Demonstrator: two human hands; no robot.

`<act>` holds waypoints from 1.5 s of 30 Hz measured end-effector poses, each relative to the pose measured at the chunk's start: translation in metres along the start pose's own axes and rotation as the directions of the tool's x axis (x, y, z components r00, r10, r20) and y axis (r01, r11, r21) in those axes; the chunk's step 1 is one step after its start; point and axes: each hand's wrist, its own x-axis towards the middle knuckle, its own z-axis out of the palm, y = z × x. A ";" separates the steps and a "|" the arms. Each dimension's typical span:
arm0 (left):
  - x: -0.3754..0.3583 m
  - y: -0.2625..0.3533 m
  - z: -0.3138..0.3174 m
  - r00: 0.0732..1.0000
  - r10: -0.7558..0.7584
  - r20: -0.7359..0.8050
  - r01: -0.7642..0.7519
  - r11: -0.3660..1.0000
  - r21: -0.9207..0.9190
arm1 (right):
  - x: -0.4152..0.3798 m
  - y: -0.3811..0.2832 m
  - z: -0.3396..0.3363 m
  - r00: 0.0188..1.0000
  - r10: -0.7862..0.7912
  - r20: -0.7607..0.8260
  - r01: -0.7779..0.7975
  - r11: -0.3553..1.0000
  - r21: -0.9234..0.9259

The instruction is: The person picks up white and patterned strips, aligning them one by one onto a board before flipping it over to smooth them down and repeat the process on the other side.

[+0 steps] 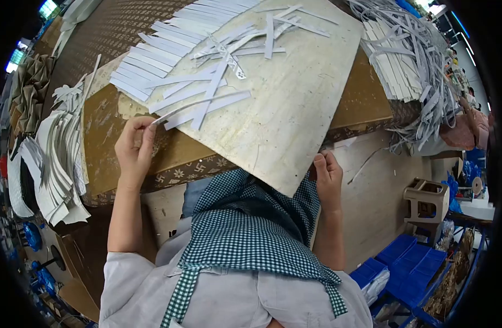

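My left hand (136, 145) pinches the end of a thin white strip (192, 105), which stretches right over the near left part of a pale, stained board (284, 115). Beneath and behind it, loose white strips (212, 90) lie crossed over one another on the board. A patterned, shiny scrap (229, 57) rests among them. Close to the board's near right edge is my right hand (328, 177), its fingers closed together. Whether anything is between those fingers is hidden.
White strips (163, 46) lie in a row along the board's far left. Stacked pale pieces (57, 164) hang at the table's left edge. Tangled grey strips (426, 87) droop off the right side. A plastic stool (426, 199) and blue crates (409, 268) stand at right.
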 end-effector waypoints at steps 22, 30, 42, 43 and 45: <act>0.130 -0.168 -0.024 0.801 -0.461 -0.383 0.406 0.887 -0.218 | 0.010 -0.019 0.025 0.993 0.080 0.084 -0.089 0.990 0.111; 0.154 -0.183 -0.023 0.790 -0.487 -0.373 0.288 0.832 -0.474 | 0.012 -0.025 0.022 0.991 0.038 0.131 -0.047 0.997 0.064; 0.187 -0.146 -0.029 0.736 -0.615 -0.282 0.328 0.689 -0.646 | 0.035 -0.043 0.070 0.966 0.113 0.232 -0.095 0.992 -0.087; 0.188 -0.148 -0.031 0.731 -0.617 -0.290 0.364 0.713 -0.599 | 0.035 -0.043 0.070 0.968 0.099 0.231 -0.081 0.993 -0.086; 0.190 -0.170 -0.040 0.821 -0.459 -0.339 0.273 0.838 -0.473 | 0.032 -0.044 0.065 0.971 0.060 0.232 -0.048 0.997 -0.056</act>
